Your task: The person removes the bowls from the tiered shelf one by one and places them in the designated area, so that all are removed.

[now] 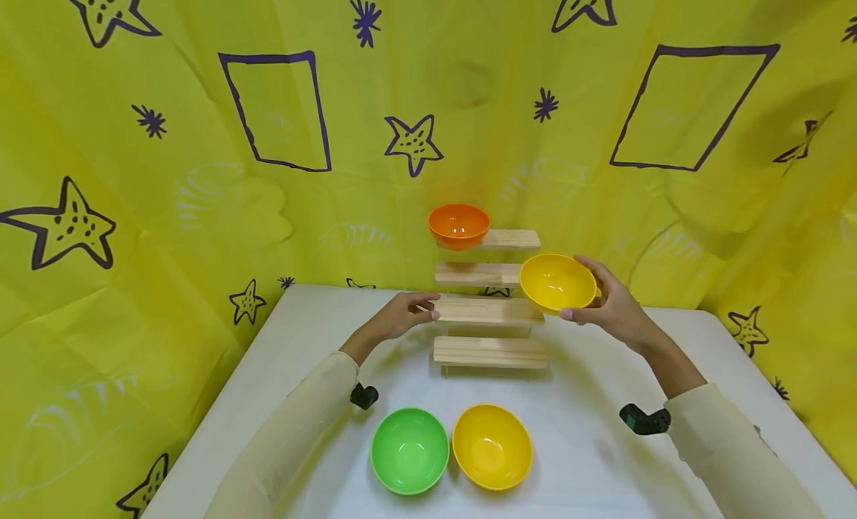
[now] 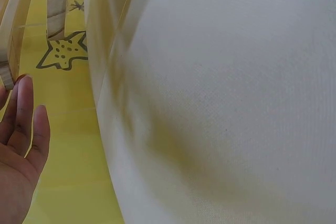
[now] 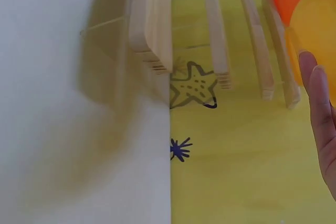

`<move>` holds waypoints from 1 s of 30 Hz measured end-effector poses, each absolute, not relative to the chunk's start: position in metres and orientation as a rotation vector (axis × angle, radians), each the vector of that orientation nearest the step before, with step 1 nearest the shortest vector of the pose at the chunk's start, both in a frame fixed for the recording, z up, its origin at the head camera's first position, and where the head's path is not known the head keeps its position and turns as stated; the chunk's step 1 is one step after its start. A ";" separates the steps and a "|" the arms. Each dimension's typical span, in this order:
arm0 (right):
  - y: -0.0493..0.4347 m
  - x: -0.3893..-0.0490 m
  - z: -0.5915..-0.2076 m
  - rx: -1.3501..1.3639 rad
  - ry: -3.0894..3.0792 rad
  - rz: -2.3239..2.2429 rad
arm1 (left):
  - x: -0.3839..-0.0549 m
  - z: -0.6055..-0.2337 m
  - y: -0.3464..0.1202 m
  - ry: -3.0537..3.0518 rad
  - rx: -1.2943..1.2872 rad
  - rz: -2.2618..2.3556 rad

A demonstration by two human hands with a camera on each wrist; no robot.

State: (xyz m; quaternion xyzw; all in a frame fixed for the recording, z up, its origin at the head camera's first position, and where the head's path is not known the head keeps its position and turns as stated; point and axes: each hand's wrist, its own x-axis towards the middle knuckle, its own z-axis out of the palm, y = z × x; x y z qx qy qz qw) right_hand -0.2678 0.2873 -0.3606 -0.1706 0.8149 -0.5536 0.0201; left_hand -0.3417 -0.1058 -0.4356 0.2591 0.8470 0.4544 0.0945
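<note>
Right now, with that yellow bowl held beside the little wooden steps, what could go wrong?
The yellow bowl in the right hand might bump the wooden steps and jolt them. The orange bowl, perched at the left end of the top step, could then slide off. The left hand, at the left end of a lower step, might also nudge them.

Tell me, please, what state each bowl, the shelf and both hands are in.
Wooden shelf: standing upright.
Orange bowl: upright on the top step, empty.
Raised yellow bowl: held, apparently tilted, empty.
Green bowl: upright on the table, empty.
Other yellow bowl: upright on the table, empty.
Left hand: at the shelf's left end, grip unclear.
Right hand: holding the raised yellow bowl.
</note>
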 end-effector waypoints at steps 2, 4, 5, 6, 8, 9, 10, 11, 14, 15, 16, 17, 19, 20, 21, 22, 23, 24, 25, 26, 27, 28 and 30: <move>0.286 -0.264 -0.365 -0.533 2.515 -1.716 | -0.341 -0.436 -0.107 2.512 0.756 1.347; 0.286 -0.261 -0.368 -0.536 2.514 -1.708 | -0.340 -0.437 -0.107 2.511 0.748 1.348; 0.286 -0.260 -0.370 -0.537 2.515 -1.704 | -0.340 -0.437 -0.107 2.510 0.750 1.350; 0.286 -0.258 -0.371 -0.538 2.516 -1.703 | -0.340 -0.437 -0.107 2.509 0.751 1.352; 0.287 -0.256 -0.373 -0.543 2.511 -1.703 | -0.339 -0.436 -0.107 2.509 0.752 1.352; 0.287 -0.255 -0.375 -0.547 2.507 -1.704 | -0.339 -0.436 -0.106 2.510 0.755 1.352; 0.287 -0.254 -0.376 -0.547 2.501 -1.705 | -0.339 -0.435 -0.106 2.512 0.760 1.350; 0.287 -0.253 -0.377 -0.548 2.493 -1.708 | -0.339 -0.435 -0.106 2.515 0.761 1.347; 0.288 -0.250 -0.381 -0.554 2.485 -1.704 | -0.341 -0.436 -0.106 2.524 0.767 1.341; 0.289 -0.249 -0.382 -0.554 2.490 -1.698 | -0.341 -0.436 -0.106 2.528 0.773 1.337; 0.289 -0.247 -0.383 -0.555 2.495 -1.690 | -0.342 -0.436 -0.106 2.525 0.771 1.338; 0.289 -0.246 -0.384 -0.557 2.504 -1.681 | -0.342 -0.437 -0.106 2.521 0.767 1.341; 0.290 -0.244 -0.387 -0.558 2.522 -1.660 | -0.342 -0.437 -0.106 2.512 0.761 1.349; 0.290 -0.242 -0.388 -0.557 2.528 -1.651 | -0.342 -0.437 -0.106 2.505 0.758 1.354; 0.290 -0.241 -0.389 -0.559 2.535 -1.643 | -0.343 -0.437 -0.106 2.500 0.756 1.358; 0.290 -0.240 -0.390 -0.560 2.534 -1.640 | -0.343 -0.437 -0.106 2.493 0.751 1.366; 0.291 -0.239 -0.390 -0.562 2.534 -1.640 | -0.343 -0.437 -0.106 2.490 0.754 1.369; 0.291 -0.237 -0.391 -0.563 2.529 -1.643 | -0.342 -0.437 -0.107 2.488 0.757 1.372; 0.291 -0.236 -0.391 -0.565 2.525 -1.646 | -0.342 -0.437 -0.107 2.486 0.761 1.375; 0.291 -0.235 -0.392 -0.567 2.520 -1.648 | -0.342 -0.437 -0.107 2.483 0.763 1.377; 0.291 -0.234 -0.392 -0.570 2.515 -1.653 | -0.342 -0.437 -0.107 2.483 0.764 1.377; 0.291 -0.233 -0.393 -0.571 2.509 -1.656 | -0.342 -0.437 -0.107 2.482 0.764 1.377; 0.292 -0.231 -0.395 -0.577 2.504 -1.660 | -0.343 -0.436 -0.106 2.484 0.756 1.372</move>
